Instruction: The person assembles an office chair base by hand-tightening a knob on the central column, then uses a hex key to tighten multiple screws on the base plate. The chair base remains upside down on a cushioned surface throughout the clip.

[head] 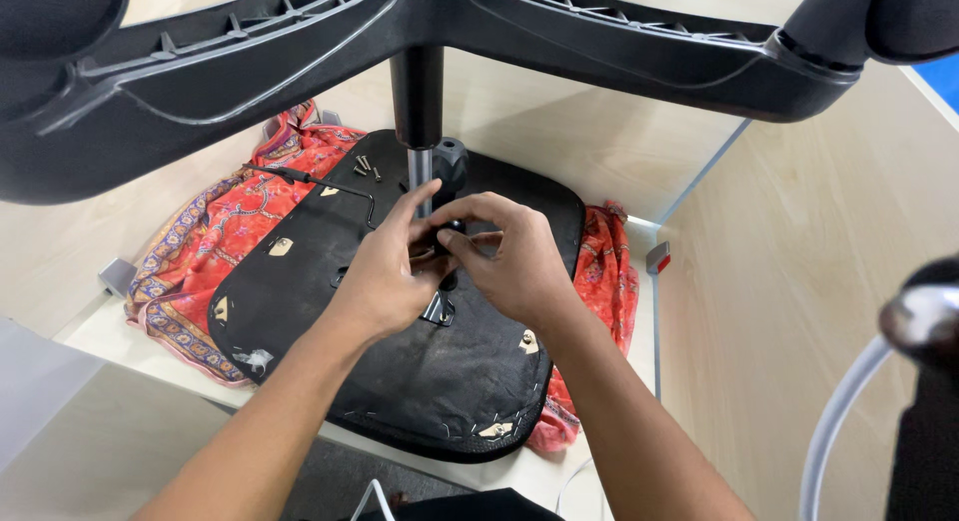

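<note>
Both hands meet at the foot of the chair column. The left hand (385,271) has its fingers curled in around a small dark part at the mechanism, thumb raised against the shaft; the right hand (514,261) pinches the same small dark part (447,231) between thumb and fingertips. What exactly that part is stays hidden behind the fingers.

It sits at the centre of the upturned black fabric-covered chair seat (420,381), where the bright metal gas-lift column with its black sleeve (418,111) rises to the black plastic star-shaped chair base (250,61) overhead.

Risks, as a judgement: the base stands high on a narrow column, so a sideways push from either hand could tip the whole assembly, and the seat rests on a loose red and orange patterned cloth (200,251) that could slide on the pale wooden surface (559,121). The small part could slip from the fingertips and drop into the cloth folds. The loose dark screws (366,167) near the seat edge could roll off if the seat is jolted.

Count: two hands, one seat, one column, one base with at least three arms in view, one cloth, roughly four screws, one thin black bent lever (320,186) on the seat.
</note>
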